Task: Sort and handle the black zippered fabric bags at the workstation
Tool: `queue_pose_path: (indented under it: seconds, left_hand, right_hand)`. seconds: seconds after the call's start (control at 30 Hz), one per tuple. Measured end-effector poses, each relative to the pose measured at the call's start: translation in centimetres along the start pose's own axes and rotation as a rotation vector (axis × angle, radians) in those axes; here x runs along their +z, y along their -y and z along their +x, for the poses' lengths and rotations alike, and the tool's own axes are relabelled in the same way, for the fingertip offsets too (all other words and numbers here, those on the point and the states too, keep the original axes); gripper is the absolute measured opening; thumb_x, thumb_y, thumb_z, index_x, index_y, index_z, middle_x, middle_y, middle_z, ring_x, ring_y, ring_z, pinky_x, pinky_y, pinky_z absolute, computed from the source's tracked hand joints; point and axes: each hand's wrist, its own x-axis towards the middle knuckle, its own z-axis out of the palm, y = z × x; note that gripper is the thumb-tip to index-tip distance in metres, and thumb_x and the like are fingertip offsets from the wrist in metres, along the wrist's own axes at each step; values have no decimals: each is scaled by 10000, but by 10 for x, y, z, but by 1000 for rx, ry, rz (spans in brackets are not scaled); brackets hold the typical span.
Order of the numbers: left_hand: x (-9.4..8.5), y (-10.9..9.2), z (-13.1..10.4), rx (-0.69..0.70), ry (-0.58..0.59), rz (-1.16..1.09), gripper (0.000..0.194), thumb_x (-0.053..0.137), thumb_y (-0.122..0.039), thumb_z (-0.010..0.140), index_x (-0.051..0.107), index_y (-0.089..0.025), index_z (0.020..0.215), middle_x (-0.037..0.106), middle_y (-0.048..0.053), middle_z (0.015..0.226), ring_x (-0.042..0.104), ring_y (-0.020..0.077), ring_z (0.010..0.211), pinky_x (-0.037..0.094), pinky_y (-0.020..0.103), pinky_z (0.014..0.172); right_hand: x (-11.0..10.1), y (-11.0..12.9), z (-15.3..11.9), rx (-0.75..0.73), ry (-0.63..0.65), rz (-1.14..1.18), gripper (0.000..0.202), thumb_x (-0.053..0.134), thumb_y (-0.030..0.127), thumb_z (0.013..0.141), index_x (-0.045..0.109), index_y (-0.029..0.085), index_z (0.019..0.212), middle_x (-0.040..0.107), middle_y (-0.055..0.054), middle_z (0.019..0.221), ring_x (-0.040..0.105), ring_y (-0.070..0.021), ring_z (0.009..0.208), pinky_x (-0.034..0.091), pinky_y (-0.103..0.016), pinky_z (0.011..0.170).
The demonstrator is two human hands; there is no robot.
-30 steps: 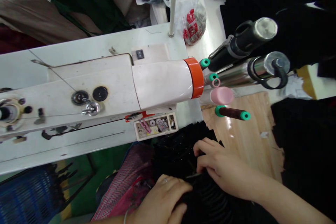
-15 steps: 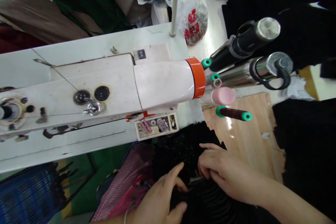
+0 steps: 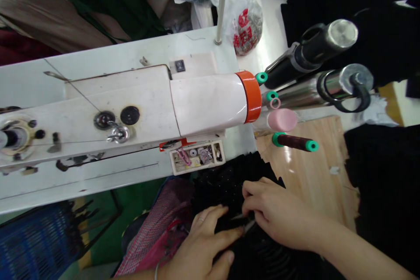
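A bunched black fabric piece [image 3: 226, 179] lies in the lower middle, in front of the sewing machine's right end, with small shiny specks on it. On its near left part rests my left hand [image 3: 206, 243], fingers spread, the index finger pointing toward a pale edge in the folds. My right hand [image 3: 267, 210] is closed, its curled fingers and thumb gripping the cloth at the far side of that pale edge. The fingertips are partly hidden in the dark folds.
A white sewing machine [image 3: 206, 100] spans the left and middle. Beside it sit a small parts tray [image 3: 173, 168], a brown thread spool [image 3: 295, 141], a pink-capped bottle [image 3: 282, 120] and a steel flask [image 3: 303, 94]. A blue basket [image 3: 36, 245] stands lower left.
My left index finger has stretched to the right toward my right hand. My right hand has shifted slightly left and its raised index finger has curled in. The view has moved slightly.
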Motion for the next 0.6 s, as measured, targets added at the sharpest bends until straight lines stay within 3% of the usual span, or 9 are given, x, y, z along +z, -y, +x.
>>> queue_pose_path:
  seconds: [0.1, 0.17, 0.23, 0.3, 0.4, 0.53, 0.6]
  left_hand:
    - [1, 4, -1, 73, -38, -22, 632, 569, -122, 861, 434, -356, 1432, 507, 53, 1340, 458, 257, 1231, 380, 468, 1074]
    - [-2, 3, -1, 102, -46, -19, 603, 569, -121, 856, 465, -327, 1412, 543, 47, 1292, 489, 239, 1186, 372, 448, 1079]
    - [-5, 1, 0, 118, -35, -15, 569, 563, -130, 861, 485, -302, 1398, 558, 52, 1273, 498, 240, 1173, 366, 444, 1076]
    - [-6, 1, 0, 122, -23, -27, 537, 545, -154, 883, 480, -281, 1401, 564, 62, 1268, 503, 242, 1156, 393, 421, 1036]
    - [-5, 3, -1, 129, -11, -68, 492, 518, -202, 925, 458, -268, 1410, 572, 62, 1257, 510, 235, 1128, 415, 387, 985]
    - [-2, 3, -3, 152, -28, -68, 474, 516, -210, 933, 458, -265, 1400, 582, 53, 1245, 523, 225, 1111, 411, 374, 991]
    - [-3, 3, -4, 164, -32, -60, 472, 516, -215, 938, 452, -262, 1403, 580, 55, 1250, 523, 225, 1114, 417, 368, 987]
  right_hand:
    - [1, -1, -3, -4, -29, 16, 278, 458, 74, 793, 677, 245, 803, 592, 25, 1242, 552, -207, 1062, 356, -414, 922]
    - [1, -2, -4, -11, -33, 25, 282, 455, 72, 793, 672, 248, 820, 544, 46, 1357, 537, -217, 1140, 319, -446, 983]
    - [1, -1, -3, -22, -34, 37, 278, 448, 65, 798, 658, 246, 812, 606, 51, 1265, 556, -198, 1083, 326, -430, 963]
    - [0, 1, -3, -18, -38, 46, 260, 442, 53, 797, 630, 232, 798, 663, 36, 1031, 563, -176, 953, 350, -389, 892]
    - [2, 2, -2, 54, -59, 34, 261, 436, 49, 801, 619, 223, 866, 636, 7, 828, 546, -177, 827, 364, -352, 800]
    - [10, -3, 1, 50, -60, -4, 408, 443, 79, 827, 651, 263, 1126, 670, -22, 975, 575, -207, 932, 369, -385, 870]
    - [13, -5, 3, 31, -31, -39, 440, 451, 91, 820, 657, 285, 1157, 664, -26, 1001, 573, -221, 964, 363, -407, 892]
